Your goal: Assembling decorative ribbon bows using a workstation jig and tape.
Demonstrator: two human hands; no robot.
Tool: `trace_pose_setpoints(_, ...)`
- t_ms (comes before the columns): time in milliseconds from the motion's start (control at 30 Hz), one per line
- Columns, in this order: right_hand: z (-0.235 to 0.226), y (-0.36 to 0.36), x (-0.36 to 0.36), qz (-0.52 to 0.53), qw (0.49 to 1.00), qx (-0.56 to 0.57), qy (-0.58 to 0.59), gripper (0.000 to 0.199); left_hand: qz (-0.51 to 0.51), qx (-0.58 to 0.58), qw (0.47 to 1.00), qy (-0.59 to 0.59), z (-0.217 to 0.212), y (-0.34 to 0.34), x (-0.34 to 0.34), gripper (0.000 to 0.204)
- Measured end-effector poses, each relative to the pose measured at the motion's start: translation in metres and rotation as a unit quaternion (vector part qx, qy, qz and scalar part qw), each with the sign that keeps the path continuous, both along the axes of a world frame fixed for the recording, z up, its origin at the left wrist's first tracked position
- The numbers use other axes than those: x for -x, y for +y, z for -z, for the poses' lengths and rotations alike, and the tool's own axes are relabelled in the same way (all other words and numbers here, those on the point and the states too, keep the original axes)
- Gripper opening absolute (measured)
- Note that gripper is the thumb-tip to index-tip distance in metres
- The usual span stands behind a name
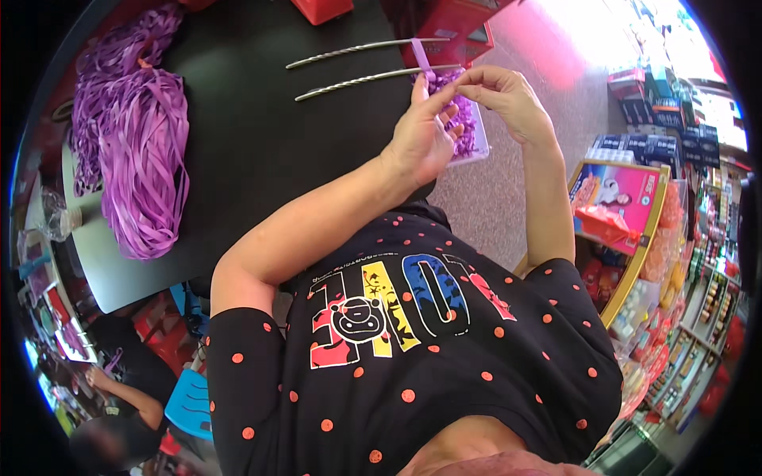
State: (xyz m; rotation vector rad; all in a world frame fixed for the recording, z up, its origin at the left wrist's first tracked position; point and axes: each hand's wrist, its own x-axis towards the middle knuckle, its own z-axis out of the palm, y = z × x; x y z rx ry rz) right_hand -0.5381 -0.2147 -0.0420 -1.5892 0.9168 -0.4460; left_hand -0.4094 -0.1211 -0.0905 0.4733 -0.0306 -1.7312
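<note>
**Ribbon work at the bench's edge**

A purple ribbon (pixel 420 54) spans two twisted metal rods (pixel 357 82) reaching over the dark bench (pixel 262 159). The left hand (pixel 427 136) is at its lower end, fingers loosely spread; the right hand (pixel 512 103) narrows thumb to forefinger beside it. I can't tell what either grips. Purple curls fill a tray (pixel 481 154) just behind.

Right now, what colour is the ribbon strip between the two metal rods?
Light purple; the ribbon strip shows best in the head view.
</note>
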Motion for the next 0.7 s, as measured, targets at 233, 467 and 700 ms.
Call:
trace_pose_setpoints(233, 0.004, 0.01, 0.013, 0.05, 0.997, 0.021, 0.048, 0.019, -0.002, -0.011, 1.0, 0.003, 0.0, 0.002, 0.0, 0.066)
trace_pose_setpoints(467, 0.009, 0.014, 0.014, -0.007, 1.0, -0.009, 0.006, 0.021, 0.002, -0.004, 1.0, -0.015, 0.001, 0.004, 0.001, 0.07)
trace_pose_setpoints(700, 0.007, 0.017, 0.013, -0.004, 0.999, -0.037, 0.001, 0.021, 0.001, -0.017, 0.999, -0.029, 0.007, 0.003, 0.001, 0.07)
